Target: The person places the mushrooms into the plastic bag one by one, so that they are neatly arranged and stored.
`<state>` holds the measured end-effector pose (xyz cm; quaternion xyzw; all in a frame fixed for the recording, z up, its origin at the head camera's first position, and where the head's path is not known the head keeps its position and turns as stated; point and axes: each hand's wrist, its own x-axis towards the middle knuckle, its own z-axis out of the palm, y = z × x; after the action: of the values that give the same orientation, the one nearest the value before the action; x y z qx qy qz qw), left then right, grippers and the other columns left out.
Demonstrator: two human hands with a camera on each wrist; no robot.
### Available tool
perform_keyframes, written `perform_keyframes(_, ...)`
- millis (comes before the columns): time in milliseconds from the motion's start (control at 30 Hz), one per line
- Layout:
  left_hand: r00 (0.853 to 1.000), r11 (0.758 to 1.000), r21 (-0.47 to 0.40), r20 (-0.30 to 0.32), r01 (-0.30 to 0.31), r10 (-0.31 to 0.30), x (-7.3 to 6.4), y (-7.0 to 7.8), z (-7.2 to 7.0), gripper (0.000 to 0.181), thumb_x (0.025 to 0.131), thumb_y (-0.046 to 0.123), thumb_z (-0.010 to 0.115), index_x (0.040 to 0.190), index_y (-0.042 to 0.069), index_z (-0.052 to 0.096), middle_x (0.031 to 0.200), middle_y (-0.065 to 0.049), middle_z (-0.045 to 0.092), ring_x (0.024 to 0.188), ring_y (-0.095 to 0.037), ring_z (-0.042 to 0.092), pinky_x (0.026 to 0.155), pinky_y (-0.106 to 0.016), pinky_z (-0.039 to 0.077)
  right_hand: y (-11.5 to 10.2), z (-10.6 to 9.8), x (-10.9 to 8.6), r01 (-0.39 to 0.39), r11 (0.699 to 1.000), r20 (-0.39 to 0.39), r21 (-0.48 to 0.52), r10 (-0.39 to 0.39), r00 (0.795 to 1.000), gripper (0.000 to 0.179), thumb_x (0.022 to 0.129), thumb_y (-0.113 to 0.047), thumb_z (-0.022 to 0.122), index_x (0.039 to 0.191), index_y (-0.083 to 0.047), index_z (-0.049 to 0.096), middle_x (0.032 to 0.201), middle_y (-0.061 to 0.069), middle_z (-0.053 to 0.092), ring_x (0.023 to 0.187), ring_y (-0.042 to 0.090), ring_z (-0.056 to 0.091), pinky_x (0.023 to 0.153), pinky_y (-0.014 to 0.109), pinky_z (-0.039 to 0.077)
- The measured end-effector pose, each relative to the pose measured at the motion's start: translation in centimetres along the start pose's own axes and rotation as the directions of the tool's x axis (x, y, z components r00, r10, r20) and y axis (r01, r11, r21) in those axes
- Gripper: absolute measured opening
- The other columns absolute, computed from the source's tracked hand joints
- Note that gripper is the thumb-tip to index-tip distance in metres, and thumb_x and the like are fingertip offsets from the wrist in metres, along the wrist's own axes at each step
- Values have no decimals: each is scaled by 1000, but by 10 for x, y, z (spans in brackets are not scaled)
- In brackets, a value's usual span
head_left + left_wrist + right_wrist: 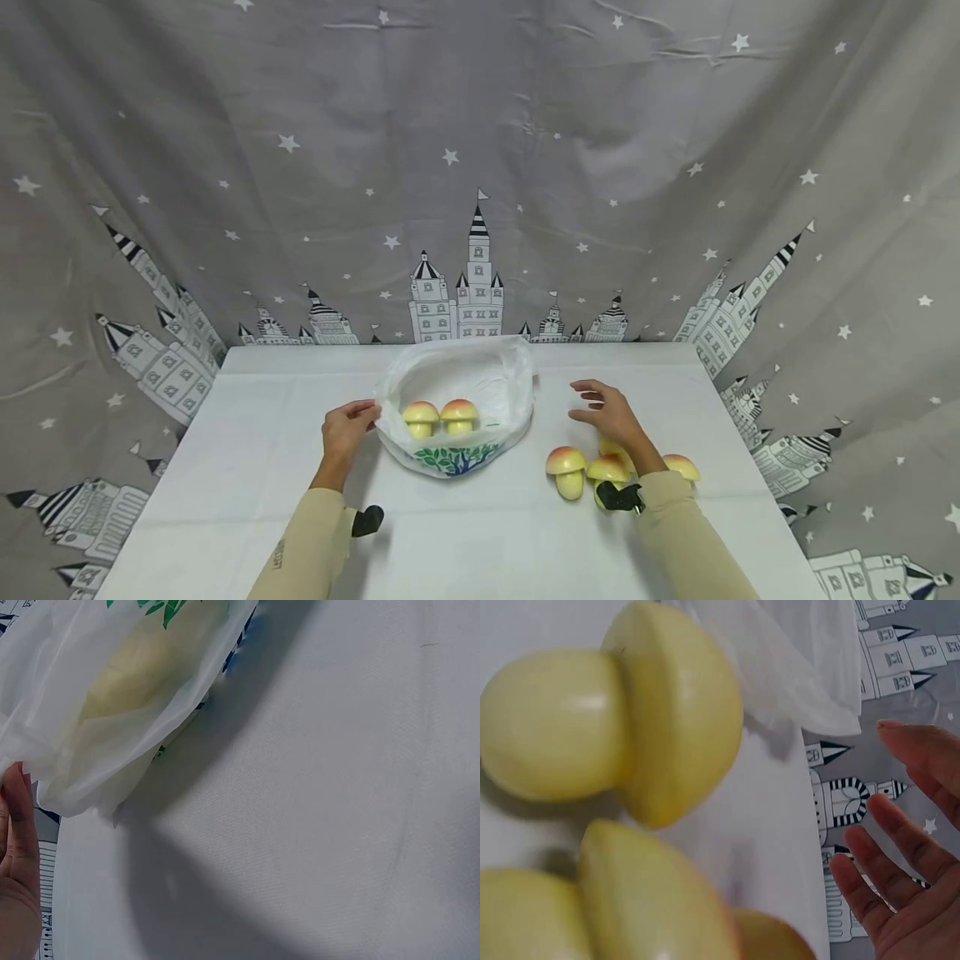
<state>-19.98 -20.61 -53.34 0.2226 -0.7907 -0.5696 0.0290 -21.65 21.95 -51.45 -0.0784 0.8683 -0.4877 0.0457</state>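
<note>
A white plastic bag (401,446) with a green and blue tree print lies with its mouth held wide. Inside it, two toy mushrooms (459,414) with yellow stems and reddish-yellow caps sit side by side. My left hand (347,432) pinches the bag's left rim between thumb and fingers. My right hand (613,417) hovers over the table right of the bag, fingers spread and holding nothing. Beneath and beside the right forearm are several more mushrooms (567,471), partly hidden by the arm. The right wrist view shows a mushroom (676,712) close up, apart from the hand.
A white cloth covers the table (465,542). Behind and at both sides hangs a grey curtain (480,125) printed with castles and stars. One mushroom (682,467) lies right of the right forearm.
</note>
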Motion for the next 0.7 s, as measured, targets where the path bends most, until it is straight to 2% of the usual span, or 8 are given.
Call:
perform_keyframes(200, 1000, 1000, 5, -22, -1, 1, 2, 2, -1, 28, 90, 13, 66, 112, -5, 67, 97, -14, 69, 76, -12, 65, 75, -30, 56, 11, -9, -9, -26, 1000, 13, -17, 26, 1000, 48, 84, -7, 73, 128, 4, 56, 130, 23, 55, 121, 42, 50, 102, 53, 41)
perform_keyframes(333, 1000, 1000, -2, -15, -6, 6, 3, 0, 0, 29, 90, 14, 65, 112, -5, 67, 99, -16, 69, 78, -14, 66, 79, -30, 56, 18, -13, -16, -72, 997, 19, -17, 72, 997, 48, 85, -8, 72, 129, 2, 56, 133, 23, 53, 123, 42, 48, 104, 54, 39)
perform_keyframes(433, 1000, 1000, -12, -21, 13, -13, 1, -3, 1, 28, 90, 14, 66, 111, -5, 67, 95, -14, 69, 75, -12, 65, 75, -27, 56, 24, -17, -23, -114, 993, 48, -11, 114, 992, 50, 85, -11, 73, 130, 1, 55, 137, 24, 49, 126, 44, 45, 104, 55, 38)
perform_keyframes(700, 1000, 999, -35, 1, -3, 3, 1, -2, -2, 29, 90, 13, 66, 113, -6, 66, 98, -15, 69, 73, -6, 63, 70, -17, 54, 38, -26, -34, -93, 995, 90, 29, 90, 992, 59, 79, -11, 77, 131, 4, 54, 142, 28, 41, 131, 46, 36, 107, 58, 32)
